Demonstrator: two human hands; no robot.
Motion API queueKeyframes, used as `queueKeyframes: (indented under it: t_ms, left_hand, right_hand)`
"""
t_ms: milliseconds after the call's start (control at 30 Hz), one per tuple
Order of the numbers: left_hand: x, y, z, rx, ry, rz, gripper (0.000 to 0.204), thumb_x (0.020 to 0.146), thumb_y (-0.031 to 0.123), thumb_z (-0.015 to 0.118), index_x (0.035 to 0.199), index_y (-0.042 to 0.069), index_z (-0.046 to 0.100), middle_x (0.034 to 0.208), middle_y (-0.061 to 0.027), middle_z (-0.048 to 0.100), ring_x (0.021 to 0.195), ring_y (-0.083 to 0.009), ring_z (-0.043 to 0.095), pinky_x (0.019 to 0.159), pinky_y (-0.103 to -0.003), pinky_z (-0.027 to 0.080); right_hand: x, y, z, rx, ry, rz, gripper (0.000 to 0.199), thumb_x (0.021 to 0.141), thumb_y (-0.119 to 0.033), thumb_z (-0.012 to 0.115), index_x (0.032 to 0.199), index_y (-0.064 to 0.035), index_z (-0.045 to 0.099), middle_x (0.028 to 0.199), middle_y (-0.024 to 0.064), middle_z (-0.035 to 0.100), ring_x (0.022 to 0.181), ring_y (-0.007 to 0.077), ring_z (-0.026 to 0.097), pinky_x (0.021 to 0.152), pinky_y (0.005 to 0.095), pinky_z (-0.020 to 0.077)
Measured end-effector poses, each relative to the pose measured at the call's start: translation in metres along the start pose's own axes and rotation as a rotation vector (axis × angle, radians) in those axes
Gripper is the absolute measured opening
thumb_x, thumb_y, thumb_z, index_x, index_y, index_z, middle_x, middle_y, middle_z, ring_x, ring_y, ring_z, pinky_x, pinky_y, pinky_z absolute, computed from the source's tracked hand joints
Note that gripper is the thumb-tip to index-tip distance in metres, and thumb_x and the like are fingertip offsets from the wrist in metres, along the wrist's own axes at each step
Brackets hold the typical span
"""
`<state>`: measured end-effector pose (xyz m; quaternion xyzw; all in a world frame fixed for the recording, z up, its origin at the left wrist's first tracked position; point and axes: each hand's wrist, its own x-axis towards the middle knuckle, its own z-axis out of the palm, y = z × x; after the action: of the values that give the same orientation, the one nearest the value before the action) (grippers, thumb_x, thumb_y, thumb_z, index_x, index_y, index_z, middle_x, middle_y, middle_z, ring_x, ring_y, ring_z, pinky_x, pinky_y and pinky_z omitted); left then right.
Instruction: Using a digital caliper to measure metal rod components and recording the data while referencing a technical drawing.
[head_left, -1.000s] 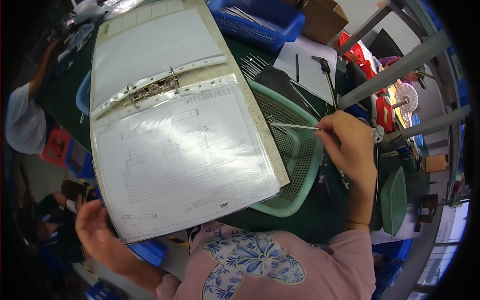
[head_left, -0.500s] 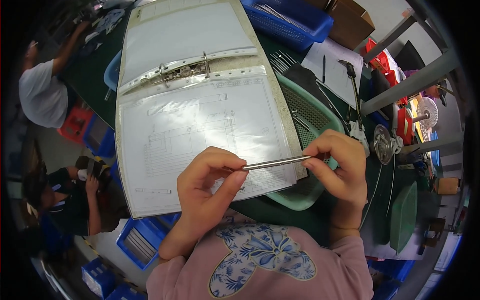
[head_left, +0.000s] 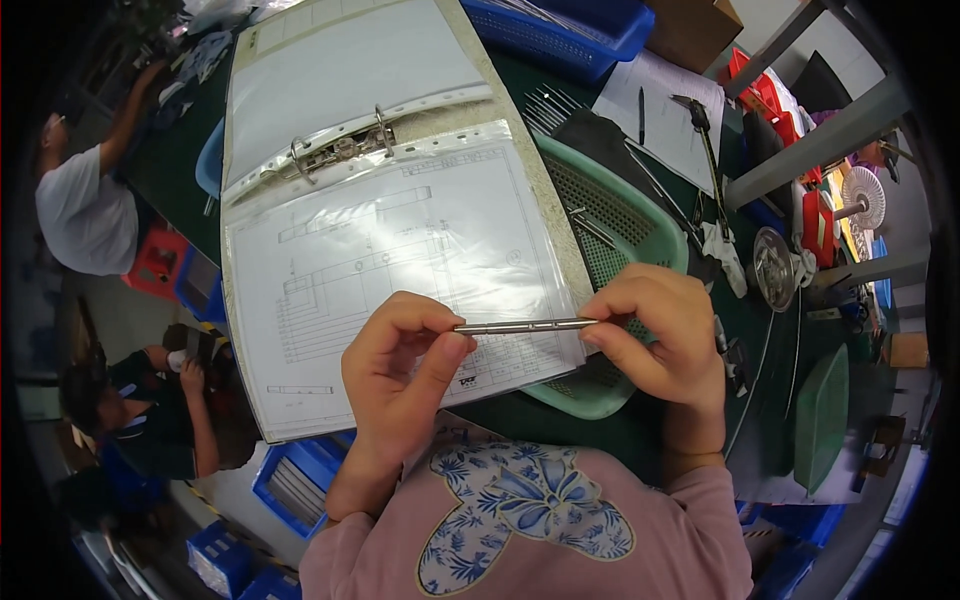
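A thin metal rod (head_left: 525, 326) with a few grooves along it is held level between my two hands. My left hand (head_left: 400, 370) pinches its left end between thumb and fingertips, and my right hand (head_left: 655, 340) pinches the right end the same way. Beneath the rod lies an open ring binder (head_left: 255, 395) with a technical drawing (head_left: 350, 240) in a clear sleeve. A green plastic basket (head_left: 655, 215) with a few metal rods (head_left: 593, 228) in it sits beside the binder, partly hidden by my right hand.
At the back stands a blue basket (head_left: 560, 35) of long rods. Papers (head_left: 655, 90) bearing a pen (head_left: 641, 113) and calipers (head_left: 700, 125) lie to the right, near a metal post (head_left: 815, 145). Two people (head_left: 85, 215) work at the left, beside blue bins (head_left: 290, 485).
The rod and both hands have shifted slightly left, and the rod has gone from tilted up at its right end to nearly level. The whole view has shifted a little.
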<state>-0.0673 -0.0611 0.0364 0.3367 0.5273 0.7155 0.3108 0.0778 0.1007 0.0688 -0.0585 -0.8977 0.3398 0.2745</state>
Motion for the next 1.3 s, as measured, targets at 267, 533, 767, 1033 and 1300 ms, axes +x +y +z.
queueKeyframes:
  t_ms: [267,533,767,1033,1300]
  left_hand:
    - [0.0007,0.0005,0.0016,-0.018,0.004,0.004,0.01,0.077,-0.005,0.052,0.087,-0.004,0.05,0.082,-0.0074,0.05,0.073,-0.0119,0.053,0.067,-0.022,0.044]
    - [-0.0019,0.0012,0.0009,-0.078,0.007,-0.026,0.011,0.077,-0.005,0.052,0.088,-0.003,0.05,0.082,-0.0074,0.051,0.073,-0.0119,0.054,0.067,-0.022,0.045]
    - [-0.0017,0.0024,0.0,-0.236,-0.055,-0.096,0.012,0.076,-0.005,0.053,0.088,-0.003,0.05,0.084,-0.0083,0.051,0.074,-0.0142,0.056,0.066,-0.024,0.046]
    - [-0.001,-0.0002,-0.0011,-0.294,-0.102,-0.012,0.015,0.074,-0.007,0.054,0.088,-0.003,0.05,0.085,-0.0112,0.05,0.074,-0.0156,0.055,0.068,-0.025,0.048]
    - [-0.001,-0.0003,-0.001,-0.31,-0.094,-0.003,0.015,0.073,-0.009,0.054,0.087,-0.004,0.051,0.086,-0.0115,0.05,0.074,-0.015,0.054,0.068,-0.025,0.048]
  right_hand:
    - [0.0011,-0.0016,0.0007,-0.03,0.05,-0.053,0.015,0.062,-0.007,0.067,0.069,-0.0015,0.055,0.057,0.0059,0.053,0.047,0.0165,0.05,0.043,0.0235,0.0367]
    - [0.0004,-0.0046,0.0019,-0.028,0.057,-0.056,0.015,0.061,-0.006,0.067,0.069,-0.0018,0.055,0.057,0.0054,0.052,0.047,0.016,0.05,0.043,0.0231,0.0366]
    - [-0.0018,-0.0049,0.0024,-0.002,0.093,-0.038,0.017,0.06,-0.002,0.067,0.07,-0.0014,0.054,0.057,0.0054,0.053,0.047,0.0167,0.051,0.043,0.0234,0.0375]
    - [-0.0021,-0.0042,0.0036,-0.009,0.114,-0.118,0.018,0.059,-0.001,0.067,0.068,-0.0028,0.053,0.058,0.0054,0.054,0.048,0.0176,0.052,0.044,0.0239,0.0383]
    - [-0.001,-0.0055,0.0033,-0.016,0.11,-0.118,0.019,0.058,0.001,0.066,0.07,-0.0039,0.052,0.058,0.0054,0.053,0.048,0.0194,0.052,0.043,0.0267,0.0386]
